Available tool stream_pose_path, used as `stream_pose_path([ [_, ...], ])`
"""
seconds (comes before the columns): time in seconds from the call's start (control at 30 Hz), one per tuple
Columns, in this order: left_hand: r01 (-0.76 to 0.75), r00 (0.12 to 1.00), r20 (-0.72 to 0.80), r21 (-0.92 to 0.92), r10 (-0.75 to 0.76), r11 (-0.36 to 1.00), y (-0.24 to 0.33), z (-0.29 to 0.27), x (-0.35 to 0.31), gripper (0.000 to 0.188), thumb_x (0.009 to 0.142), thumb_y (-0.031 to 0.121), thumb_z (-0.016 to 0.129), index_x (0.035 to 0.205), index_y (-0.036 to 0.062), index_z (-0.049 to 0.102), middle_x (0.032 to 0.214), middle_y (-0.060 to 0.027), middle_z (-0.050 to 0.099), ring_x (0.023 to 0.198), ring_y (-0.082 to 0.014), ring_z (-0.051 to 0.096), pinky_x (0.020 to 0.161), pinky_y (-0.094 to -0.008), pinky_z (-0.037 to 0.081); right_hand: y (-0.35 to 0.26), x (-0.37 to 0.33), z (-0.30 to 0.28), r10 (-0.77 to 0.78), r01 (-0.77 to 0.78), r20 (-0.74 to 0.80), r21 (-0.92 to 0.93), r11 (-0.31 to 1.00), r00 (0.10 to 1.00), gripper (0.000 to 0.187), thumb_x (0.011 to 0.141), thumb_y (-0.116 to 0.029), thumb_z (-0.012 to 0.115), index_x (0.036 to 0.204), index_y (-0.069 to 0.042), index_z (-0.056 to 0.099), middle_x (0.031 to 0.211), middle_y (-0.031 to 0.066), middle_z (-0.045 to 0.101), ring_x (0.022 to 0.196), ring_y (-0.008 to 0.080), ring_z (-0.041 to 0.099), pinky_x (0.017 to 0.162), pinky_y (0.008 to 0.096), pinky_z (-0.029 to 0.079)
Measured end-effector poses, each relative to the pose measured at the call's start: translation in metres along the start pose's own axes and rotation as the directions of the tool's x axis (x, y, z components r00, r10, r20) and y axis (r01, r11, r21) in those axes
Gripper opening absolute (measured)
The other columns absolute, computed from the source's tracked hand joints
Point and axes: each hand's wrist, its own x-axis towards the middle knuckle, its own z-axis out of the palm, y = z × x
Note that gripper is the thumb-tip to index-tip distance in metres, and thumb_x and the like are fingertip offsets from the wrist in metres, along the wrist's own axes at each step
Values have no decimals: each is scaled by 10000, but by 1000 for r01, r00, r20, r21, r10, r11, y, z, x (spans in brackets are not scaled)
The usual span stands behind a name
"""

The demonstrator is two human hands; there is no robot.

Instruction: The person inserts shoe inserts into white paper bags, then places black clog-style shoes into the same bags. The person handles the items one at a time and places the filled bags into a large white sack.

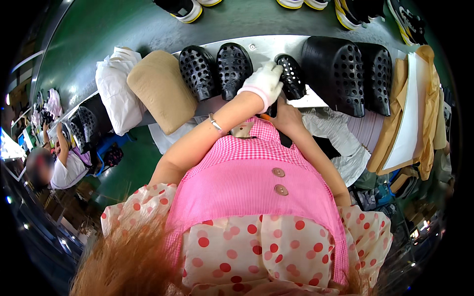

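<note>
My left hand (263, 84), in a white glove with a pink cuff, reaches across to a small black perforated plastic shoe insert (292, 78). Its fingers are bent at the insert's left edge, and light shows through the holes. Bare and close to my apron, my right hand (287, 117) is just below the insert. Its fingers are curled around something dark, mostly hidden, with a bit of orange beside it. Left of the glove, two similar black inserts (235, 69) lie side by side.
Stacked larger black inserts (330, 74) stand to the right, before brown and white paper sheets (405, 113). On the left are a tan paper bundle (163, 91) and white paper (116, 86). Sneakers (349, 14) line the green surface beyond. Another person (69, 170) sits far left.
</note>
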Motion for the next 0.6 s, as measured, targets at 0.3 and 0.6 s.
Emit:
stream_pose_path([
  [0.3,161,979,122,43,-165,986,-6,-22,15,408,849,249,568,1171,-1,541,1102,-283,592,1067,-441,559,915,-447,469,32,-6,15,-1,126,-232,522,844,973,437,809,-274,663,1168,-40,581,1071,195,670,1018,371,641,893,394,491],
  [0.6,123,983,11,-781,-184,612,-19,-54,20,319,928,85,503,1231,10,565,1041,-53,652,895,-118,597,817,-235,473,-12,-24,-51,-142,374,-591,291,881,794,477,824,-193,665,1235,19,546,1123,217,628,999,345,611,884,386,483],
])
